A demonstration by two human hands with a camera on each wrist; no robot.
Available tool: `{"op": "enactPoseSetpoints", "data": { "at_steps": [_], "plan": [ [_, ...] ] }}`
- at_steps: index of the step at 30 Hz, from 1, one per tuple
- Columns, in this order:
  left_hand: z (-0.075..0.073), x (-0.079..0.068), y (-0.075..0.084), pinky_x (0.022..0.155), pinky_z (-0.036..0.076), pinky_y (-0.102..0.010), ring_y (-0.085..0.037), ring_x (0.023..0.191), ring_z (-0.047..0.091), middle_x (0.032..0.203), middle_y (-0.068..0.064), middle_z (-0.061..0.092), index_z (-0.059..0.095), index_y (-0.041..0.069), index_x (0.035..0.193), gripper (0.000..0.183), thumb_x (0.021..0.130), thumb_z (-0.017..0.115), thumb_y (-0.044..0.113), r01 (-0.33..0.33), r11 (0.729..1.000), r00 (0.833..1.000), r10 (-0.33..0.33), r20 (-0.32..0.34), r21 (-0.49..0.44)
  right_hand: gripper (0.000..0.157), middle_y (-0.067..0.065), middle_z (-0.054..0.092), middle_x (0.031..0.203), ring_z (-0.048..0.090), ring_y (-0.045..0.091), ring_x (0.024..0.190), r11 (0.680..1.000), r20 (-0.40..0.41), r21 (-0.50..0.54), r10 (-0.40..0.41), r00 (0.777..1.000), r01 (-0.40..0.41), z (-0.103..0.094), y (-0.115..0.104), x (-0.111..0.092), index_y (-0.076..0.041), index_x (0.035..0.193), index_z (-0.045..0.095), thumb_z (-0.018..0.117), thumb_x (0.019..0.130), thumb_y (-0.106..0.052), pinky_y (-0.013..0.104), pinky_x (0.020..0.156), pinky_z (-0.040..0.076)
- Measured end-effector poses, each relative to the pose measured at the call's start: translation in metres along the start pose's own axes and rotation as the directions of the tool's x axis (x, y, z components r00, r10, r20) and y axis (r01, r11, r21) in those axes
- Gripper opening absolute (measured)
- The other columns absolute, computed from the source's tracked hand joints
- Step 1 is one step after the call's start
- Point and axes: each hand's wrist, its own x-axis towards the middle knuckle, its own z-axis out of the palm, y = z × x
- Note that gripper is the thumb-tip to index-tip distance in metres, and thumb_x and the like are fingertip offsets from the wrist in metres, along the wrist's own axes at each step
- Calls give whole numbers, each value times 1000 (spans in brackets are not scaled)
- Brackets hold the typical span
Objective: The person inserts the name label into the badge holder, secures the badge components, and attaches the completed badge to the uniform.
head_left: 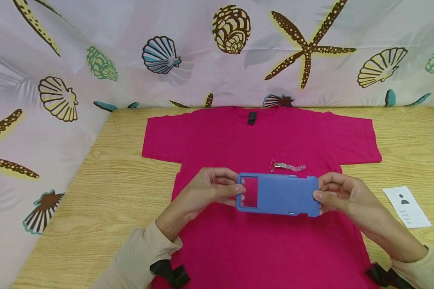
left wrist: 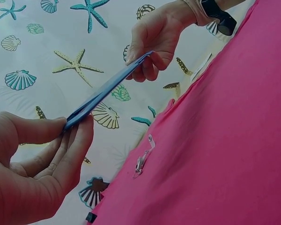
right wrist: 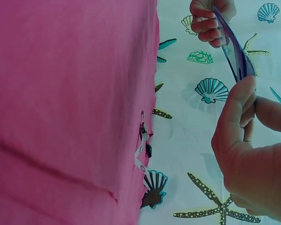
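Note:
A blue plastic badge holder (head_left: 283, 194) with a cut-out window at its left end is held level above a pink T-shirt (head_left: 260, 249). My left hand (head_left: 202, 188) pinches its windowed end between thumb and fingers. At the opposite end, the right hand (head_left: 347, 196) pinches the holder the same way. From the side, in the left wrist view, the holder (left wrist: 103, 93) looks thin and flat. A badge strap clip (head_left: 287, 165) with a metal clasp and clear strap lies on the shirt, just beyond the holder.
To the right of the shirt, a white ID card (head_left: 407, 207) with a printed figure lies on the wooden table (head_left: 130, 192). The shirt is spread flat, collar at the far edge. A shell-patterned cloth (head_left: 202, 56) hangs behind and along the left side.

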Motion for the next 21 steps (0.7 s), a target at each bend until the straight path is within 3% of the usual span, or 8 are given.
{"op": "enactPoseSetpoints", "data": {
  "at_steps": [7,21],
  "plan": [
    [0,-1,2,80,56,-46,-42,94,67,104,-32,64,57,-14,111,24,90,62,-2,-6,1000,1000,6,14,5,12,3,61,85,64,20,72,1000,-2,-1,-1,1000,1,0,0,0,-8,101,56,56,94,2,33,70,57],
    [1,0,3,80,56,-45,-45,96,65,105,-34,63,57,-14,112,24,91,61,-4,10,1000,1000,-10,0,6,13,3,61,87,64,20,72,1000,-10,6,5,1000,-5,-1,1,-1,-9,102,56,55,95,2,33,70,57]
  ]
}}
